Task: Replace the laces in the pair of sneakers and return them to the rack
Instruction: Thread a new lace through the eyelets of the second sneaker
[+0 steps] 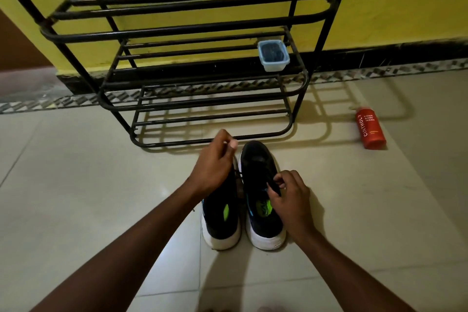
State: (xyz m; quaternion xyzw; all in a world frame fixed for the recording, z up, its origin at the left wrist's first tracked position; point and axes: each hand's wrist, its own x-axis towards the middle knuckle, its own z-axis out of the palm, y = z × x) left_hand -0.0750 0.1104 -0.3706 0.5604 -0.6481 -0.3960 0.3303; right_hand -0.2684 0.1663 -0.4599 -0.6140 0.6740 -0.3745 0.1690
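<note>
My left hand [215, 162] is lifted over the toe of the left sneaker [220, 223], pinching one end of a dark lace [237, 175]. My right hand [288, 197], well apart from it, pinches the lace at the eyelets of the right sneaker [260, 157]. If I pull too hard with the left, the lace could slip out of my right fingers or bunch in an eyelet, and the light sneaker might drag or tip against its neighbour. It is too dim to tell which eyelet I am on, so I could skip one. I count two sneakers, side by side on the floor [101, 185] just before the front edge of the rack [177, 30]; one rack with three shelves in view; one lidded tub [273, 56] at a shelf's right end; one red bottle [370, 129] lying on the floor to the right.
</note>
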